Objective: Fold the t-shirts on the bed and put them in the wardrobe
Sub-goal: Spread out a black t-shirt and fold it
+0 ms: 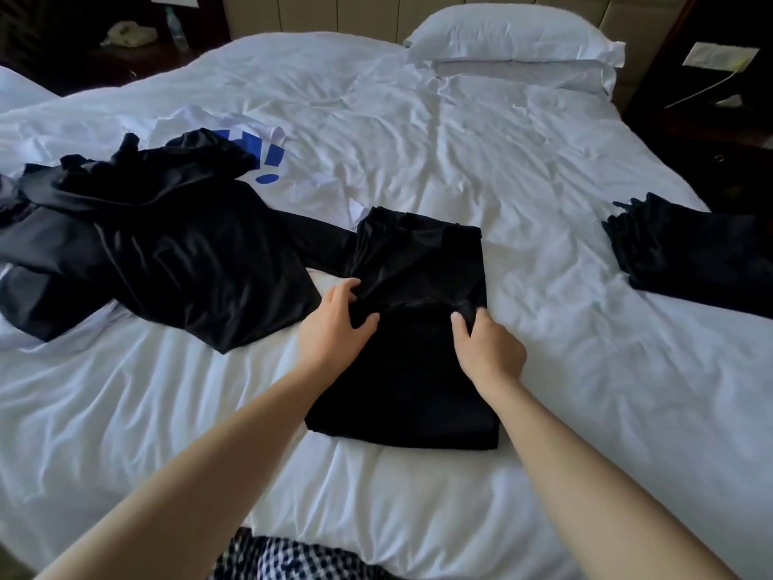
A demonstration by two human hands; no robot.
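Left hand [334, 318] is curled on the left edge of the black shirt [414, 253], with cloth bunched between thumb and fingers. Right hand [489, 349] is pinched likewise on the right edge, fingertips tucked into the fabric. The shirt is laid lengthwise mid-bed [460, 131], narrowed to a strip. Both edges are gripped near mid-length, judged to set the line for a crosswise fold.

An unfolded dark pile [167, 253] lies just left, one part touching the shirt, with a white shirt [267, 157] partly under it. A dark stack [690, 257] is set well apart at right, probably finished pieces held clear of the work.

Not resolved:
- garment count in pile or stack (black on black)
- sleeve positions
- the stack's right side, cut off by the frame
- the checked cloth [293, 554] at the bottom edge, unidentified

Wardrobe is not in view.
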